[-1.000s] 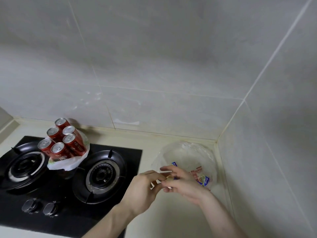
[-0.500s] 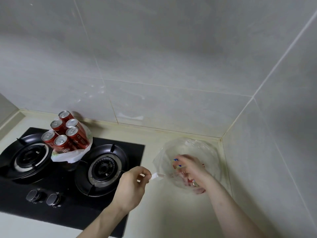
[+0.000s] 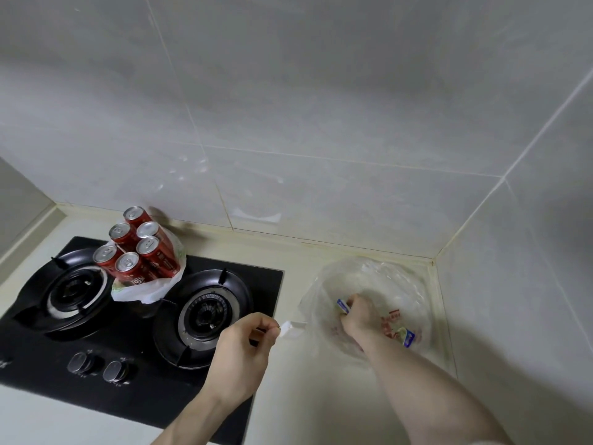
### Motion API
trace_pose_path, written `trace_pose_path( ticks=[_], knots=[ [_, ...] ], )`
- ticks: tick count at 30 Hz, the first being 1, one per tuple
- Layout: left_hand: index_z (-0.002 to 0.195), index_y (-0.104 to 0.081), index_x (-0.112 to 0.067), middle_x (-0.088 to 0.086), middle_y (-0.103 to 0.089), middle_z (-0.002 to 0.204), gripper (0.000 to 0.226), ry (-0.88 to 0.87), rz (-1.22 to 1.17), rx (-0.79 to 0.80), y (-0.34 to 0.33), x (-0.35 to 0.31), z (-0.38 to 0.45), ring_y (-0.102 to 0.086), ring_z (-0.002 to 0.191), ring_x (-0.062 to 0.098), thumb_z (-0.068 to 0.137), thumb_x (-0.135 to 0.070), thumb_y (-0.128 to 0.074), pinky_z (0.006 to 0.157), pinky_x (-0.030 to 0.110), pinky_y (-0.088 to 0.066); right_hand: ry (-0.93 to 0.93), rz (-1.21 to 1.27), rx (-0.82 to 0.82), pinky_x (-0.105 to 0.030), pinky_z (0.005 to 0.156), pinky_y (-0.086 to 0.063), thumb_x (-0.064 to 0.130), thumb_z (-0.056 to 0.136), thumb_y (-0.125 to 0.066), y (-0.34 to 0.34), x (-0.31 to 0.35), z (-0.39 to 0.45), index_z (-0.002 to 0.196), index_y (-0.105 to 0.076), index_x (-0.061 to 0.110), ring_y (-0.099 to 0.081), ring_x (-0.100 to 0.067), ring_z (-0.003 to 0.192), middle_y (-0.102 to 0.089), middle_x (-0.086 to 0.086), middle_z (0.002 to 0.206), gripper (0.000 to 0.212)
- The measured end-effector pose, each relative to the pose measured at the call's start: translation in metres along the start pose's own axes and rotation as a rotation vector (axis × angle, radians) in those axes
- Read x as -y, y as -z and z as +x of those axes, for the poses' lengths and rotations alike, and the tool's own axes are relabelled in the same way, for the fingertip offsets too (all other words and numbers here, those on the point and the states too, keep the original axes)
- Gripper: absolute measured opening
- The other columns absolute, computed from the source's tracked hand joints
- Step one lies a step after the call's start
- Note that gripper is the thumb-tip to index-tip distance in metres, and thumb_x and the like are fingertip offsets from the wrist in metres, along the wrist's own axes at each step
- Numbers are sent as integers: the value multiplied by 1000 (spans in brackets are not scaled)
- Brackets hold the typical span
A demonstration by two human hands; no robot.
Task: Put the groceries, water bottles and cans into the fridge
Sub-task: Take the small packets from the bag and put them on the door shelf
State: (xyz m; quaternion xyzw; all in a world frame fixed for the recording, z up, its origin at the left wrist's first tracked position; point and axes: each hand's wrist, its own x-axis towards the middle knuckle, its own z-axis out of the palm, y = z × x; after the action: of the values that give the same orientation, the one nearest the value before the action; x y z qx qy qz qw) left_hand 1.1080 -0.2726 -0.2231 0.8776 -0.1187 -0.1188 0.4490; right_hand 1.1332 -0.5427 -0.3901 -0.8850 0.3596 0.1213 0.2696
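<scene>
A clear plastic bag [image 3: 398, 277] sits in the counter corner at the right. My left hand [image 3: 240, 351] pinches the bag's white handle [image 3: 293, 327] and holds it out to the left. My right hand [image 3: 357, 316] is inside the bag, fingers curled round a small packet with a blue-and-white edge [image 3: 342, 306]. More wrapped groceries [image 3: 405, 335] with red and blue print lie at the bag's bottom. Several red cans [image 3: 138, 248] stand together in a white plastic bag [image 3: 144, 292] at the back of the stove.
A black two-burner gas stove [image 3: 205, 313] fills the left side, with two knobs [image 3: 96, 367] at its front. Grey tiled walls close the back and the right. Cream counter [image 3: 305, 396] runs between the stove and the corner.
My hands parted: the left one pulled the bag's handle out to the left, and the right one went down into the bag and closed on a packet.
</scene>
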Motion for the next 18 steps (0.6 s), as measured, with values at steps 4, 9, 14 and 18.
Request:
trace_pose_path(
  ticks=[4,9,14,18],
  knots=[
    [80,-68,-25,-12,-72,83,19,-21,-4,6,7,1,1,-69,80,14,96,-14,-66,71,19,-53,-46,210,-28,-35,72,-58,33,88,-68,3,-10,-10,85,-70,18,-68,-27,79,-72,0,79,15],
    [80,-68,-22,-9,-72,83,20,-48,-32,54,10,-1,-4,-69,79,13,95,-9,-66,71,22,-54,-11,644,-160,-26,60,-47,56,85,-71,31,-25,-79,70,-69,22,-58,-8,55,-66,8,59,37],
    [80,-67,-24,-8,-70,78,19,-108,-2,165,6,-6,-11,-68,75,13,95,-12,-66,67,31,-55,-7,722,-119,-26,65,-49,32,89,-77,26,-43,-190,77,-76,22,-60,-4,57,-67,11,63,16],
    [80,-67,-28,-14,-71,83,21,-178,31,275,5,-13,-15,-70,76,8,95,-14,-66,65,25,-55,-134,802,-171,-25,67,-53,33,88,-78,23,-40,-245,89,-76,23,-67,-5,57,-75,4,81,10]
  ],
)
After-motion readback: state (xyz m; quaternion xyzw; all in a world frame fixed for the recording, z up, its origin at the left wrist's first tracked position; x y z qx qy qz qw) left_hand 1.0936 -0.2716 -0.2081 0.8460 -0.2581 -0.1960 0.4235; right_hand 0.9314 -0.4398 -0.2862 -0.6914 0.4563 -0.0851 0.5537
